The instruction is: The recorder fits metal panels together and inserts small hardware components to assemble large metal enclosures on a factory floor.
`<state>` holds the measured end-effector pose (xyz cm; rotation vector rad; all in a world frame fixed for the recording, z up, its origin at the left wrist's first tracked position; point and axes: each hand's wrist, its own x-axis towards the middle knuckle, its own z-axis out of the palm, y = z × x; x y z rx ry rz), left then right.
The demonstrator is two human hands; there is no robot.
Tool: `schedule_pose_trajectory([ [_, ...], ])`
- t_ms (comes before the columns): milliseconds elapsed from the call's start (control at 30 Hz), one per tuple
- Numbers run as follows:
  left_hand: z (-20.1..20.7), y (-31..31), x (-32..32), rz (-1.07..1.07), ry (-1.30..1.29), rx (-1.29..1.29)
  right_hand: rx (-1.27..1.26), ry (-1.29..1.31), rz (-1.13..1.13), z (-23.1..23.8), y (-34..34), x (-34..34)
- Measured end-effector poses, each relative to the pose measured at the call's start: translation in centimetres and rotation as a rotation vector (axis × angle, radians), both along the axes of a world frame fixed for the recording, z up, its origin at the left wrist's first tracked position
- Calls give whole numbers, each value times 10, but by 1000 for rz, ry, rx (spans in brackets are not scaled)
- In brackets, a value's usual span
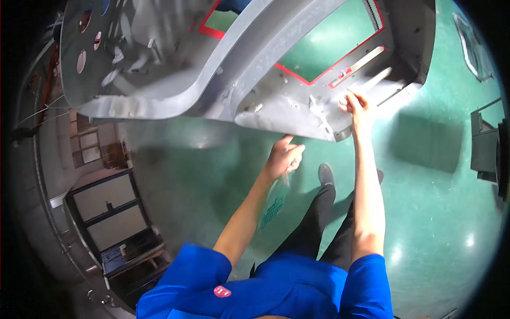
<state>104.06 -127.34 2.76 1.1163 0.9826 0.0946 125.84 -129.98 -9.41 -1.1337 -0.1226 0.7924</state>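
Observation:
A large grey moulded panel [297, 114] spans the upper part of the view, with red edging around its rectangular openings and a narrow slot [358, 67]. My right hand [357, 109] is at the panel's lower right, its thumb and fingers pinched close to the surface. Whatever they hold, if anything, is too small to make out. Below the panel's lower edge, my left hand [284, 158] is closed on a clear plastic sheet [273, 207] with a teal dotted pattern, which hangs down beside my forearm.
Green floor [425, 212] lies under the panel and around my feet. To the left stands a dark-framed cabinet [109, 212] with pale panes. Grey equipment [486, 146] stands at the right edge, and a looped frame [473, 48] lies at the upper right.

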Motion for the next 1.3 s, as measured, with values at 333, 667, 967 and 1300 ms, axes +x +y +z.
schedule_pose_trajectory([
  [333,-15,-63,-3,156,-142,-43,-292,-391,65,-33,26,13],
  [667,-16,-85,13,217,-64,-22,-350,-802,99,-27,49,13],
  [967,-22,-95,10,338,-143,13,-375,-784,375,-18,83,-8],
  [1300,-34,-100,14,506,-138,6,-344,-1139,427,-32,104,-23],
])
